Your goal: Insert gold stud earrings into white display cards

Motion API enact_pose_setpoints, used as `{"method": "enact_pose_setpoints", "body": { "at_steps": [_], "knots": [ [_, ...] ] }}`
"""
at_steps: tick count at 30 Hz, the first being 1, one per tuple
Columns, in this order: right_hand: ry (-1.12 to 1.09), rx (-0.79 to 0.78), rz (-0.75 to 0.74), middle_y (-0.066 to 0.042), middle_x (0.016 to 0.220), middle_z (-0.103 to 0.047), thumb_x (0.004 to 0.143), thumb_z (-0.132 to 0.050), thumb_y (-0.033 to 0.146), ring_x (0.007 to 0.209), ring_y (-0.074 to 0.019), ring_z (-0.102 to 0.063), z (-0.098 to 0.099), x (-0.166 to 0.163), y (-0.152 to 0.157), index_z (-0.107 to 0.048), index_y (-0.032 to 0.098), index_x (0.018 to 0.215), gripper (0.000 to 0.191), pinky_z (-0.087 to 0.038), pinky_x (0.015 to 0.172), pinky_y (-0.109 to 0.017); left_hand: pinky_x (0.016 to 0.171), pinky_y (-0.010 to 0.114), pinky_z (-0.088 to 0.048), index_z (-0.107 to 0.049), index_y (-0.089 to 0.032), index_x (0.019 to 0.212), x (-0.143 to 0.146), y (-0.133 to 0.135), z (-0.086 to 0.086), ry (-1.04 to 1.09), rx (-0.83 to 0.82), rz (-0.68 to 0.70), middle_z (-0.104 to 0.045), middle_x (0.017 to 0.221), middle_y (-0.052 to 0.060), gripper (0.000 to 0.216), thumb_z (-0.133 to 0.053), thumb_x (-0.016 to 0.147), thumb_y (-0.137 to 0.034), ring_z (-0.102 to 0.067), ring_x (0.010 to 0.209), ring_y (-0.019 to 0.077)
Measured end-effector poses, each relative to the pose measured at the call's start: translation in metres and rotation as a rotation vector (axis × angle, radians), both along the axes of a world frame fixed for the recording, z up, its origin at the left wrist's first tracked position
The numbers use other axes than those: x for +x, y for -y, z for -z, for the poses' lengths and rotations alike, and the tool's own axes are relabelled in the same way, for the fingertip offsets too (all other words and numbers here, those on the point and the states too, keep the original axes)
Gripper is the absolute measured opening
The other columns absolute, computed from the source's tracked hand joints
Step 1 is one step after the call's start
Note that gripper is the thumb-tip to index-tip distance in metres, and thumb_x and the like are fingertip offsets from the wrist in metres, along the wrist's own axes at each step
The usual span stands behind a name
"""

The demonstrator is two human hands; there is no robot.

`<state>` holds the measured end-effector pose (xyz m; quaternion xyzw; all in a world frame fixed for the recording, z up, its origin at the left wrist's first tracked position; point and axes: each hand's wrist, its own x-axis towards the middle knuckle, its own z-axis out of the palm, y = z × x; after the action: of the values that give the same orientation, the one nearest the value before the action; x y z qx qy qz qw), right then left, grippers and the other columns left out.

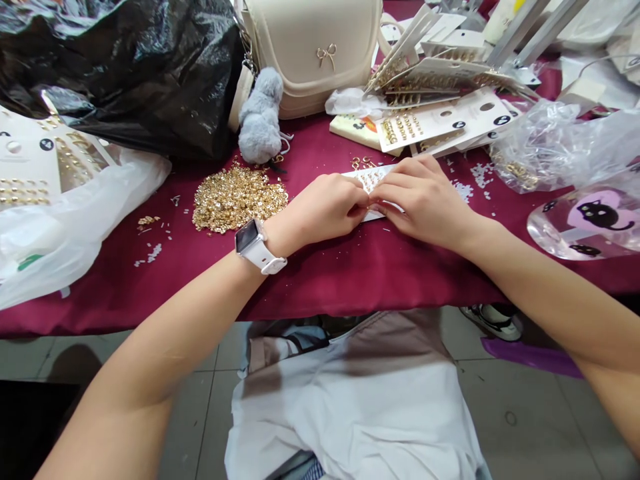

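Note:
My left hand (327,205), with a watch (255,245) on the wrist, is closed at the near left edge of a white earring card (370,179). Rows of small gold earrings show on that card. My right hand (417,197) lies over the card's right part, its fingers bent and their tips meeting those of my left hand. Whatever is pinched between the fingertips is too small and hidden to name. Left of my left hand lies a heap of small gold pieces (235,200). A few gold pieces (363,162) rest just beyond the card.
Behind stand a cream handbag (310,53) with a grey fluffy charm (262,117) and a black plastic bag (125,73). Filled earring cards (445,120) pile up at back right. Clear plastic bags (540,143) lie right, a white bag (90,220) left. Tiny white bits (463,191) are scattered around.

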<state>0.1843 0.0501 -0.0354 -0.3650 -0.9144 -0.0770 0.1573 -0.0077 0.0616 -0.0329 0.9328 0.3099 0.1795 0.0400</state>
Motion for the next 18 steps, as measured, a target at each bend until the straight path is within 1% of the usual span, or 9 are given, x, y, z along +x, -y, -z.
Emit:
{"method": "enact_pose_setpoints", "body": {
  "at_steps": [4,10,13,18],
  "knots": [
    [-0.057,-0.056,-0.007,-0.006,0.091,-0.069,0.093,-0.043,0.03,0.099,-0.0248,-0.055,0.0,0.003,-0.003,-0.067,0.022,0.09,0.025,-0.037,0.089,-0.044,0.057,0.026,-0.035,-0.071,-0.014,0.073,-0.001,-0.001,-0.001,-0.007,-0.008,0.005,-0.067,0.071,0.005,0.02,-0.054,0.082,-0.017,-0.056,0.062,0.0141],
    [-0.053,-0.168,-0.027,-0.004,0.093,-0.069,0.091,-0.047,0.032,0.103,-0.0248,-0.054,-0.009,0.007,-0.006,-0.069,0.026,0.092,0.023,-0.037,0.093,-0.046,0.056,0.026,-0.035,-0.069,-0.014,0.068,0.0,-0.001,-0.003,-0.024,-0.02,0.013,-0.065,0.068,0.005,0.023,-0.051,0.081,-0.015,-0.055,0.059,0.0131],
    [-0.056,-0.189,-0.006,-0.003,0.092,-0.069,0.09,-0.048,0.031,0.105,-0.0252,-0.054,-0.013,0.008,-0.009,-0.069,0.028,0.093,0.022,-0.035,0.094,-0.048,0.056,0.026,-0.035,-0.07,-0.013,0.07,0.0,-0.001,-0.004,-0.033,-0.017,0.009,-0.065,0.068,0.005,0.023,-0.05,0.081,-0.015,-0.055,0.059,0.0136],
    [-0.051,-0.207,0.007,-0.004,0.091,-0.068,0.089,-0.049,0.031,0.105,-0.0245,-0.055,-0.013,0.007,-0.01,-0.069,0.026,0.093,0.021,-0.034,0.096,-0.047,0.058,0.027,-0.036,-0.071,-0.012,0.074,0.0,-0.002,-0.004,-0.054,0.001,0.006,-0.067,0.072,0.007,0.024,-0.049,0.082,-0.017,-0.056,0.061,0.0146]
  ]
}}
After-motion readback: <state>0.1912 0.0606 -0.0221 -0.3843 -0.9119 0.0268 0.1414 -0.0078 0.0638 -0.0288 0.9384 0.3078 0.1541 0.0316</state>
